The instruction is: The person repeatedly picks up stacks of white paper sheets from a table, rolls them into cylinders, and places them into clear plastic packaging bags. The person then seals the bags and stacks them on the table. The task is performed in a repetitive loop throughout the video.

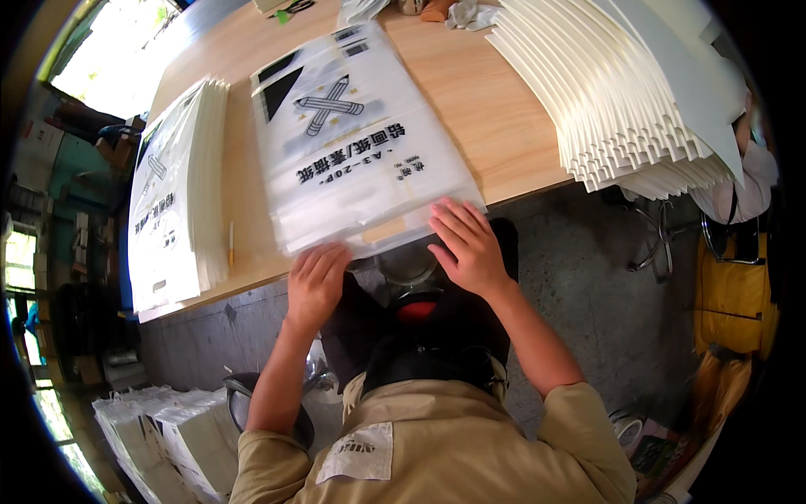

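Observation:
A large clear plastic bag (353, 181) with printed pencils and white paper inside lies flat on the table in front of me, its near edge reaching over the table's front. My left hand (317, 284) is at the near left corner of the bag, fingers together and bent over its edge; the thumb is hidden. At the near right corner, my right hand (472, 252) rests with fingers stretched out over the bag's edge and the thumb apart. Left of the bag stands a thick stack of similar printed packs (180, 193), and a thin yellow stick (231, 244) lies between them.
On the table's right side (512, 126) rises a tall fanned stack of white paper (604, 109). Scissors with green handles (290, 11) and crumpled plastic lie at the far edge. Wrapped white bundles (172, 433) stand on the floor at lower left. Another person's sleeve (747, 181) shows at right.

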A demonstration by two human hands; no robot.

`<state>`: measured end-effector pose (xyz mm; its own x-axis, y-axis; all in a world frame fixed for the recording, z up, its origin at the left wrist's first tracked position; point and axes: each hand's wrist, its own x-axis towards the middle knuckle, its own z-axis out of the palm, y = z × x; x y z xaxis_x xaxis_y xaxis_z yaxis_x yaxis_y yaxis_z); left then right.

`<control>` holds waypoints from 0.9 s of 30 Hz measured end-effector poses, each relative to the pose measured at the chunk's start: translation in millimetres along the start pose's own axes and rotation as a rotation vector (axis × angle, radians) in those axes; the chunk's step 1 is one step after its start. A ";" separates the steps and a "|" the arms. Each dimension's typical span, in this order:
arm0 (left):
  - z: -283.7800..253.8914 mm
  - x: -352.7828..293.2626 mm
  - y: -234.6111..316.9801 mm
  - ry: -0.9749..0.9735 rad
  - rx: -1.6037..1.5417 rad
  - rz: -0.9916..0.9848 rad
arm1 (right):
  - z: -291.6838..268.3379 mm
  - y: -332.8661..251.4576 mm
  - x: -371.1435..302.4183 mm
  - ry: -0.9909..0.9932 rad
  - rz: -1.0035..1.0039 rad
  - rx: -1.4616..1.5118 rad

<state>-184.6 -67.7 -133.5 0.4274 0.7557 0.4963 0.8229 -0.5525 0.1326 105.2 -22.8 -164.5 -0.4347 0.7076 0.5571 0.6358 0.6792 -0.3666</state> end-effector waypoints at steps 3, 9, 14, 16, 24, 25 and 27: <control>-4.0 8.9 -4.4 0.061 0.028 -0.010 | 7.0 3.9 3.9 0.009 -0.019 -0.043; -15.0 22.5 -17.9 -0.137 0.049 -0.069 | 4.5 3.8 29.5 -0.012 -0.012 -0.098; -36.2 28.2 -31.8 -0.301 -0.123 -0.265 | -12.8 21.5 69.9 -0.078 0.020 -0.140; -34.5 38.9 -57.7 -0.310 -0.134 -0.373 | -8.5 40.8 91.8 -0.144 0.075 -0.136; 10.8 53.3 -115.4 -0.380 0.091 -0.538 | 37.3 71.6 135.9 -0.426 0.131 -0.173; 15.3 54.3 -122.6 -0.364 0.090 -0.533 | 42.0 74.8 139.0 -0.418 0.142 -0.170; 17.4 59.4 -131.6 -0.356 0.070 -0.532 | 46.9 75.1 143.9 -0.421 0.170 -0.168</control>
<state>-260.9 56.1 -136.5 0.0420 0.9972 0.0615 0.9739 -0.0546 0.2203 60.5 139.2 -146.8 -0.5138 0.8469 0.1369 0.7994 0.5305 -0.2820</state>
